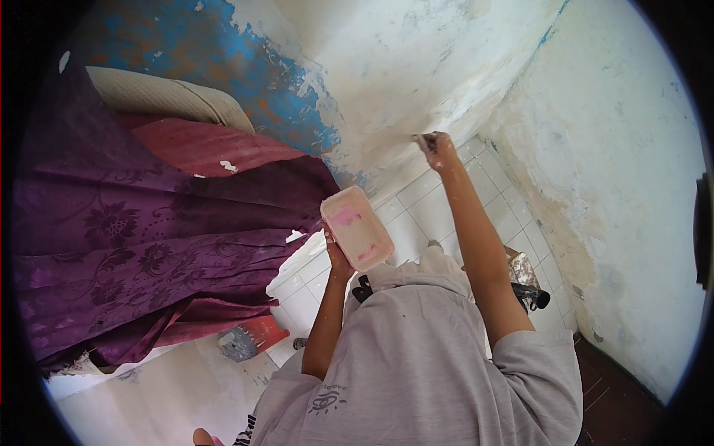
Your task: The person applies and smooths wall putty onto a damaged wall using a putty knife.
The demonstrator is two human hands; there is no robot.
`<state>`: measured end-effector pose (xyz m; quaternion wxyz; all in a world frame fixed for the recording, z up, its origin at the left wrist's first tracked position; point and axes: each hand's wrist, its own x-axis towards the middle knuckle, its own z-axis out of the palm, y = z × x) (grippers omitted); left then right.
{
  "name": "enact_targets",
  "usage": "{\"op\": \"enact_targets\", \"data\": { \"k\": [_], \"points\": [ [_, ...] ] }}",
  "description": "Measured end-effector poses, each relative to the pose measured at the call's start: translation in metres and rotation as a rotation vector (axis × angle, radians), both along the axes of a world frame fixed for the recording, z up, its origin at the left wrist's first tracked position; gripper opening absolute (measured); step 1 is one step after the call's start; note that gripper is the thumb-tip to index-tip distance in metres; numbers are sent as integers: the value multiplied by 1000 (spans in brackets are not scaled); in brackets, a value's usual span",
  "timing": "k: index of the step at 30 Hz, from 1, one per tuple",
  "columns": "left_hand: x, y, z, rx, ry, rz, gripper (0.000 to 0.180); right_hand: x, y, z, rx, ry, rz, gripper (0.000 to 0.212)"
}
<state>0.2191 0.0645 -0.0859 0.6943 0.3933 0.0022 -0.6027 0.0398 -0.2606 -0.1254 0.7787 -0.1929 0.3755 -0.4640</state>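
Note:
My left hand (337,256) is wrapped round the edge of a shallow pink plastic tub (375,227), held in front of my waist. Pale, creamy residue coats the tub's bottom, with brighter pink patches showing through. Up at the wall, my right hand (442,151) is closed round a putty knife (422,141), its handle mostly hidden by the fingers. The thin blade points left along the patchy white wall (387,97); whether it touches the surface I cannot tell. White smears mark the right hand.
Purple patterned cloth (134,245) drapes a large bulky thing at the left, with a rolled beige mat (167,97) behind it. Blue peeling paint (245,82) covers the far-left wall. A red container (269,334) lies lower left on white floor tiles (428,201). A black object (532,297) stands right of me.

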Motion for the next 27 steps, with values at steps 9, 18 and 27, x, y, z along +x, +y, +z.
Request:
{"op": "enact_targets", "data": {
  "k": [9, 18, 27],
  "points": [
    [3, 2, -1, 18, 33, -42, 79, 12, 84, -32, 44, 291, 165, 22],
    [17, 7, 7, 21, -51, -83, 83, 21, 22, 2, -50, 139, 13, 22],
    [9, -4, 11, 14, 134, -127, 81, -66, 141, 145, -429, 102, 1, 33]
  ]
}}
